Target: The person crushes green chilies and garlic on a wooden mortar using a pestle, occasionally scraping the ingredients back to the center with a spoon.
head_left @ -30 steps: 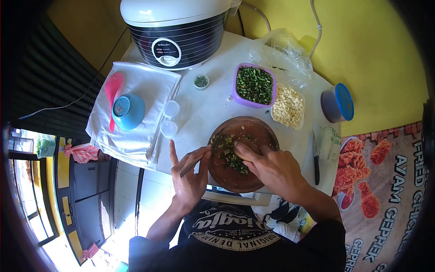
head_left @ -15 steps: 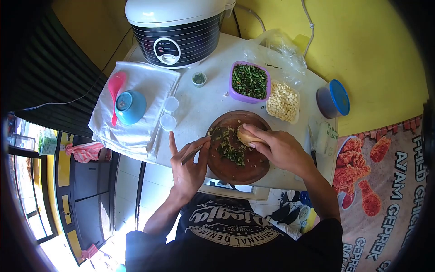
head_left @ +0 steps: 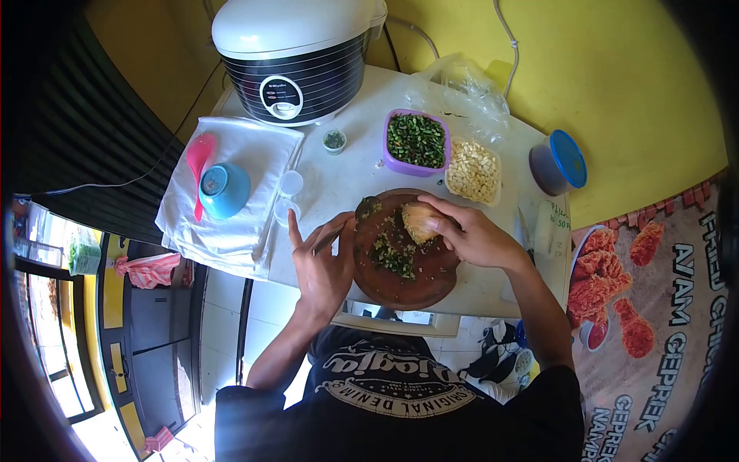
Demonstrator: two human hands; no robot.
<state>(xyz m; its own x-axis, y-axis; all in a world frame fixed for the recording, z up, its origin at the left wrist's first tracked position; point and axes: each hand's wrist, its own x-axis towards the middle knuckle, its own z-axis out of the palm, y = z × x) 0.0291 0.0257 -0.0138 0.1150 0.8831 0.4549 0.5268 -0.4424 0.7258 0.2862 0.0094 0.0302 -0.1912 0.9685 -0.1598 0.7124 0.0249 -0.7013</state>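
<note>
The left hand (head_left: 322, 269), index finger pointing far, grips a slim utensil (head_left: 331, 232) at the left of a mortar (head_left: 431, 279); the right hand (head_left: 476, 232), reaching from the right, curls round a tilted pestle (head_left: 418, 223) over it.

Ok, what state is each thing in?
Round brown mortar, holding crushed greens
Tan rounded pestle, gripped by right-hand fingers
Narrow grey utensil, held in left-hand fingers
Purple square tub, open, holding chopped greens
Clear plastic tub, open, holding pale pieces
White-and-black rice cooker, lid shut
Blue-lidded round container, closed
Light-blue round bowl, upside down
</note>
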